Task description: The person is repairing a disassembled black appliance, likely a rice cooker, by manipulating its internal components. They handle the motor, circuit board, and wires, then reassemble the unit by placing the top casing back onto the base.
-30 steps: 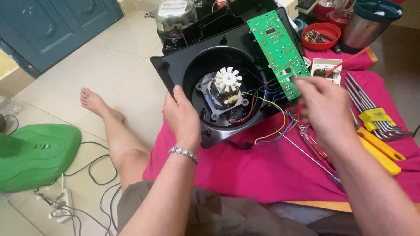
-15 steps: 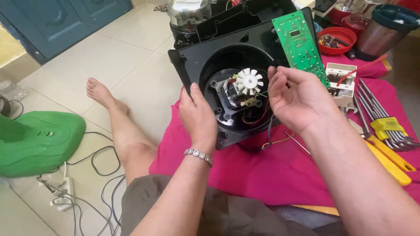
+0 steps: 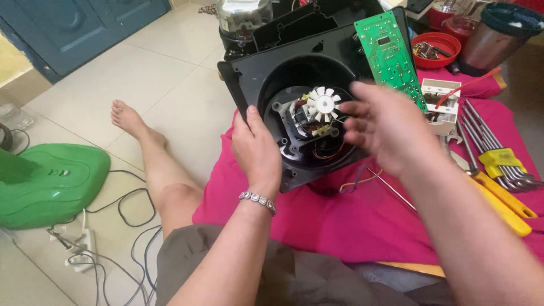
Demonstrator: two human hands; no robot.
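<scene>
We hold an opened black plastic appliance base [image 3: 266, 73] on edge over the pink cloth [image 3: 351, 221].

Its round well shows a motor with a white plastic fan wheel [image 3: 323, 103] and coloured wires. Our left hand [image 3: 258, 148] grips the lower rim, fingers wrapped and pressed on it. Our right hand [image 3: 385, 127] hovers blurred before the motor, fingers loosely spread, holding nothing. A green circuit board [image 3: 391, 54] leans at the base's right edge; beside it lie a white switch block [image 3: 441, 102], yellow-handled tools [image 3: 498, 195] and a red bowl [image 3: 436, 48].

Black housing [image 3: 255, 73], white fan [image 3: 322, 103], green circuit board [image 3: 390, 54], magenta cloth [image 3: 351, 221], yellow-handled tools [image 3: 501, 198].
</scene>
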